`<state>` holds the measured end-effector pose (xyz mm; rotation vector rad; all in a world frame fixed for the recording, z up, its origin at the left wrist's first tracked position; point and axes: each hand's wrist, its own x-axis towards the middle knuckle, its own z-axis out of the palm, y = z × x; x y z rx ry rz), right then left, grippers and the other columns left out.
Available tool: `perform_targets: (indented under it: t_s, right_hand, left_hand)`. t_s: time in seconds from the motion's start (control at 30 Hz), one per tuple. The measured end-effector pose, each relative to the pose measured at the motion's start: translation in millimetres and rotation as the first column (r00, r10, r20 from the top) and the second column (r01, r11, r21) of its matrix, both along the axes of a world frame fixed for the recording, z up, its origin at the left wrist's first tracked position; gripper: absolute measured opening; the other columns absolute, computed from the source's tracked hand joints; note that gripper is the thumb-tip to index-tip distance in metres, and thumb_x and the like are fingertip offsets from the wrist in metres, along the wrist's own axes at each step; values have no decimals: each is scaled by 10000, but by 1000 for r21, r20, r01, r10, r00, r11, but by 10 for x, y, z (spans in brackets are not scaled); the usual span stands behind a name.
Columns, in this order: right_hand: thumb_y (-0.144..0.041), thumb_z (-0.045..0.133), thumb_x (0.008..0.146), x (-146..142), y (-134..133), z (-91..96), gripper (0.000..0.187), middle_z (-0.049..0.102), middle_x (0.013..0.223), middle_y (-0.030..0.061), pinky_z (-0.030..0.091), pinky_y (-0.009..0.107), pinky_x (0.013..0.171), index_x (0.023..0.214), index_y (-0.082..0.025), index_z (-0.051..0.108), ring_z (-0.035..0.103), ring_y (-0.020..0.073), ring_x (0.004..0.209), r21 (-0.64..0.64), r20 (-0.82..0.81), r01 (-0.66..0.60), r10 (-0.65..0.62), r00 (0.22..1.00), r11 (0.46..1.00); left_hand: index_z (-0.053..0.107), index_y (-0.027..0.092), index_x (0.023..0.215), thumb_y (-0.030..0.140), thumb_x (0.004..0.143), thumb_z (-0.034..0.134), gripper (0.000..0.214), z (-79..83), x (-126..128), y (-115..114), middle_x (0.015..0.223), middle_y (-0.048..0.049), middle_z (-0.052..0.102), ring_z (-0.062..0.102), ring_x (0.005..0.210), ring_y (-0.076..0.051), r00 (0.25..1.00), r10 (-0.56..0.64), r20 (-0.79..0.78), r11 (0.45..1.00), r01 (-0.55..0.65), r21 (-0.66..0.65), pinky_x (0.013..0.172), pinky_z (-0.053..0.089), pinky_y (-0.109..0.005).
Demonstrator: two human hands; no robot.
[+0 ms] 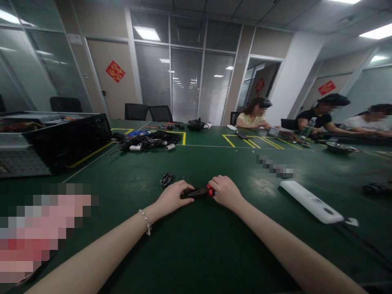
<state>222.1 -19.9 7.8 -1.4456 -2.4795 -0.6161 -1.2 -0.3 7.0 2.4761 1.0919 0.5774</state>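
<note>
A small black tool with red-orange parts (196, 192) lies on the green table (196, 241) between both hands. My left hand (172, 198) is curled round its left end, fingers closed over the black handle. My right hand (226, 191) pinches its right end by the red-orange part. Whether the tool is lifted or resting on the table I cannot tell. A small dark metal part (166, 179) lies just beyond my left hand. A bead bracelet (146, 221) is on my left wrist.
An open black computer case (52, 141) stands at the left. A pile of tools and cables (143, 141) lies further back. A white power strip (312, 202) is at the right. Three people sit working at the far right of the table.
</note>
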Motion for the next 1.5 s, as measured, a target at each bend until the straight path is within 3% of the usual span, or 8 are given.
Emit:
perform_targets:
  t_s: [1.5]
  right_hand:
    - [-153,501,677,2,11,-13,190,571,833,61,308,263,664,856,-148,566,461,158,752,-17,-43,-25,24,999,1000]
  left_hand:
    - [551,256,997,369,708,583,312,-8,-2,6,936,2,523,512,765,-148,1000,2,-2,1000,-3,-6,672,403,-257]
